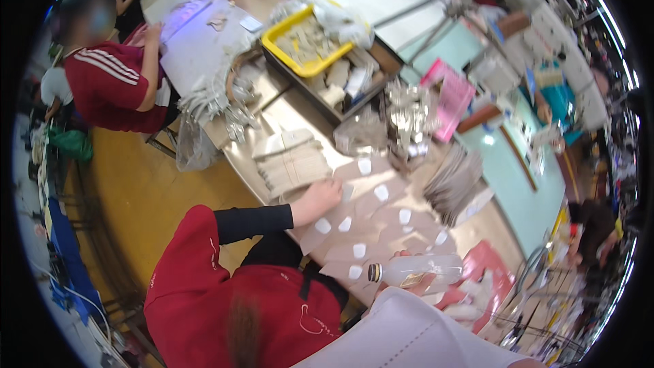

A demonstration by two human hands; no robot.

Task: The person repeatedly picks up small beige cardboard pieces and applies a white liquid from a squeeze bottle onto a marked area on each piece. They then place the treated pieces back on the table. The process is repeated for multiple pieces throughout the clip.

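Note:
My left hand (319, 199), on a black-sleeved arm, rests flat at the edge of several tan leather-like pieces (381, 221) laid in overlapping rows on the table, each bearing a small white oval patch. My right hand (403, 282), coming out of a white sleeve at the lower edge, grips a clear plastic bottle (422, 270) with a dark cap pointing left. The bottle lies nearly level just above the near row of pieces. Most of that hand is hidden behind the bottle and the sleeve.
A stack of tan pieces (293, 163) lies beyond my left hand, and a grey stack (453, 180) sits to the right. Farther off are a yellow tray (278, 33), a pink basket (446, 99) and clear bags (407, 117). A person in a dark red shirt (112, 85) works at the far left.

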